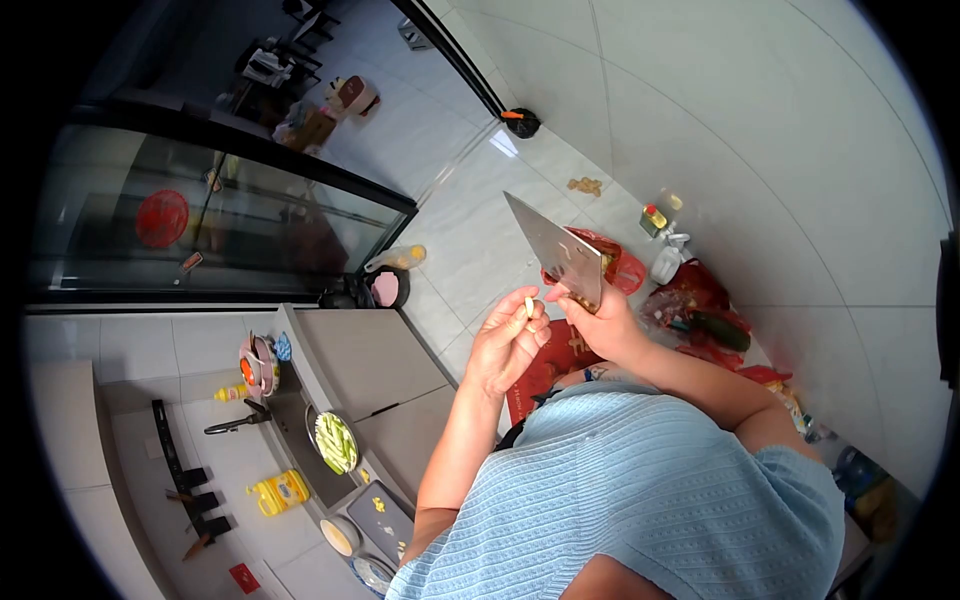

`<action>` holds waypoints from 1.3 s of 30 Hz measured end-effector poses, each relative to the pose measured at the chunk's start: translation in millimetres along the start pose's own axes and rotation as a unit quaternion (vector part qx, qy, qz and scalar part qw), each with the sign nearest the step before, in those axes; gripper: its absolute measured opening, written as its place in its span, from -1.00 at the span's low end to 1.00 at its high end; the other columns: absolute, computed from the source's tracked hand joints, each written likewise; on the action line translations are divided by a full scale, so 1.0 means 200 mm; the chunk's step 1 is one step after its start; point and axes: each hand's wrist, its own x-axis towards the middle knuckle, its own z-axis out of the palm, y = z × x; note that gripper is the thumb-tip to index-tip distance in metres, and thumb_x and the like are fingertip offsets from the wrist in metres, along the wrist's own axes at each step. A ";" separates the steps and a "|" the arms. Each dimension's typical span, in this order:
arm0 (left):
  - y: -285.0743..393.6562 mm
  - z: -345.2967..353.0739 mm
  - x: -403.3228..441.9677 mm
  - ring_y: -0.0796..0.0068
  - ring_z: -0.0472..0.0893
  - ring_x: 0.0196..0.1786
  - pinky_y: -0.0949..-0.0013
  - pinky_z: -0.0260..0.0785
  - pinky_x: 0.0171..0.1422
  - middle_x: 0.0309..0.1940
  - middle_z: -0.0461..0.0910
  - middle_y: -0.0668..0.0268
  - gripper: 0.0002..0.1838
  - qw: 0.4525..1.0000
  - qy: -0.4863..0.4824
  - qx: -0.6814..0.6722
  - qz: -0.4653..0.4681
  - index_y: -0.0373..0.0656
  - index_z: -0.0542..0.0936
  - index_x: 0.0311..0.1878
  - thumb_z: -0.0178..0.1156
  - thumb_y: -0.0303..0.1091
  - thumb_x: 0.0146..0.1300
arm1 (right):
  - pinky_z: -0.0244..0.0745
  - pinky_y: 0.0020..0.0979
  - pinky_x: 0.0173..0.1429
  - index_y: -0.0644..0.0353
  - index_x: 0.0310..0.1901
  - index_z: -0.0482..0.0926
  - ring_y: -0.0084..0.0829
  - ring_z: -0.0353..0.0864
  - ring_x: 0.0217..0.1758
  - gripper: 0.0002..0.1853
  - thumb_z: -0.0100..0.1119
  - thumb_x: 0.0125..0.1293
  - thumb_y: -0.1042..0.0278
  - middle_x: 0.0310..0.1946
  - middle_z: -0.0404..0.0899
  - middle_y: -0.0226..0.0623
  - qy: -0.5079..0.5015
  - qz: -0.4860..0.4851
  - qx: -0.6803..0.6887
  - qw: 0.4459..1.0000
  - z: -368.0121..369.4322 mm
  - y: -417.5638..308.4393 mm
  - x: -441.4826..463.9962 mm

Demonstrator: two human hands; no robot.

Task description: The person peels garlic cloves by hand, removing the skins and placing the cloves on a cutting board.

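Note:
My left hand [505,342] is closed in a pinch on a small pale garlic clove [529,306], held up in front of my body. Just beside it, my right hand [608,325] grips a wide-bladed cleaver [550,238] low on the blade, near its handle end. The blade points up and away from me, tilted. The cleaver's handle is mostly hidden by my right hand. Both hands are over the floor, away from the counter.
Along the counter at lower left stand a bowl of cut green vegetables [335,442], a cutting board [385,518] with small yellowish pieces, and a yellow bottle [279,492]. Red bags [705,325] and an oil bottle [653,219] lie along the wall. A glass door [270,215] borders the left.

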 end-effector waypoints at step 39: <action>-0.79 -1.29 -2.70 0.60 0.50 -0.44 0.50 0.37 -0.38 -0.43 0.51 0.36 -0.87 0.460 0.839 0.189 0.221 -0.20 0.58 -0.21 0.06 -0.41 0.28 | 0.32 -0.57 -0.44 0.27 -0.29 0.44 -0.58 0.44 -0.58 -0.92 0.06 0.16 0.58 -0.51 0.52 -0.32 -0.503 0.249 -0.041 0.827 1.98 0.16 -0.90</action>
